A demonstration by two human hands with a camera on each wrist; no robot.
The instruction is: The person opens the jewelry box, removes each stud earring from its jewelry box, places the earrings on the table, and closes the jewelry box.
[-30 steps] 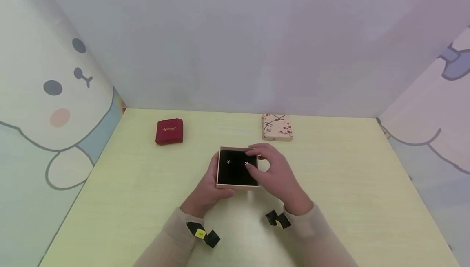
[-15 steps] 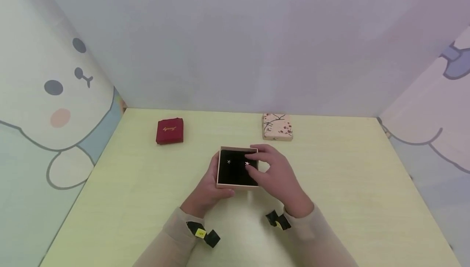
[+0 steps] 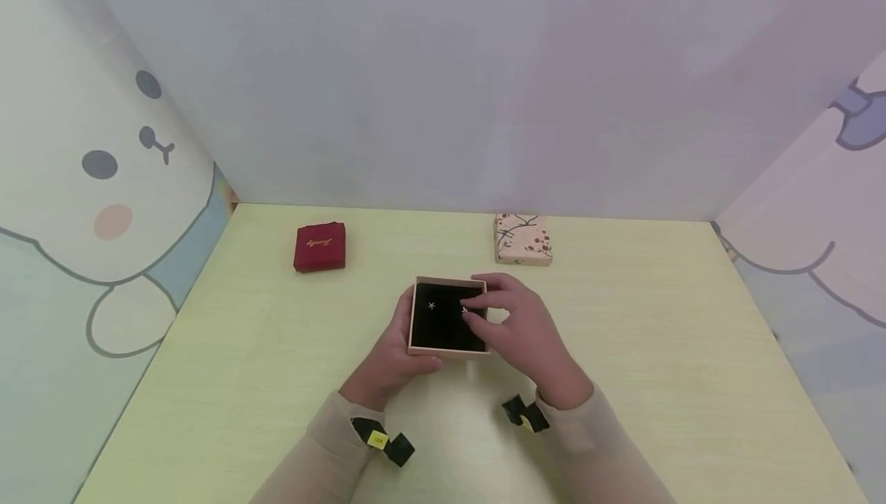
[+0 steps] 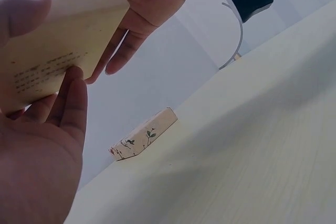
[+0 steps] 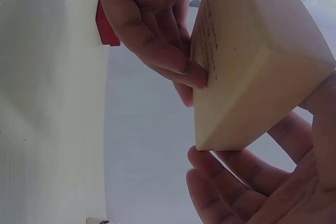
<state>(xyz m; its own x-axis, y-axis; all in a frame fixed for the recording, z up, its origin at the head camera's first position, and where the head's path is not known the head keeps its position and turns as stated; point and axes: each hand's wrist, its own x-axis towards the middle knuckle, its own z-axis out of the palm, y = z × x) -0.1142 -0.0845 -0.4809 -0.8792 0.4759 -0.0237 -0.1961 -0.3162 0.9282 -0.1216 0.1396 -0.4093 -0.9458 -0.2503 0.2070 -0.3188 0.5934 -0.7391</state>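
Observation:
My left hand (image 3: pixel 391 362) grips a small open jewelry box (image 3: pixel 448 352) from its left side, thumb along the near wall. Both wrist views show the pale underside of the box (image 4: pixel 63 35) with printed text, raised off the table, the left fingers beneath it. Inside lies a black pad (image 3: pixel 443 332). On it sits a silver star-shaped earring (image 3: pixel 432 305) at the left. Over the right half, my right hand (image 3: pixel 519 327) pinches a second star-shaped earring (image 3: pixel 464 310) between thumb and index fingertips, which partly hide it. Its other fingers lie by the right rim.
A flat pink box piece (image 3: pixel 523 240) printed with blossom branches lies at the back right of the pale table (image 3: pixel 242 381). Toward the back left is a dark red box (image 3: pixel 320 247) with gold lettering. A grey panel (image 3: pixel 443 88) rises behind the table's far edge.
My right index finger has moved down from the box's far rim toward the thumb, drawing in on the right earring, which now shows less. The left hand and the box stay in place.

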